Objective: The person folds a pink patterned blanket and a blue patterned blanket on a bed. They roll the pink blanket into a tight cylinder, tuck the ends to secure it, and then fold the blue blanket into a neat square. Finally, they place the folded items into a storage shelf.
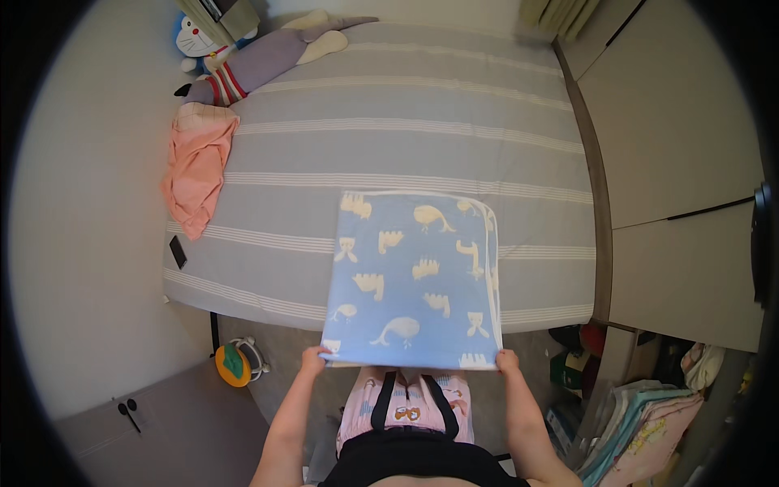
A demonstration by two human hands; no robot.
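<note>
A light blue blanket with cream animal shapes and a white border is folded into a rough square. Its far part lies on the bed, and its near edge reaches past the mattress toward my body. My left hand grips the near left corner. At the near right corner, my right hand is closed on the same blanket. Both arms stretch forward, and the blanket is spread flat between the hands.
The bed's striped grey sheet surrounds the blanket. A peach cloth, a dark phone-like slab and a long grey plush toy lie on its left side. Wardrobe doors stand right; hanging clothes are at the lower right.
</note>
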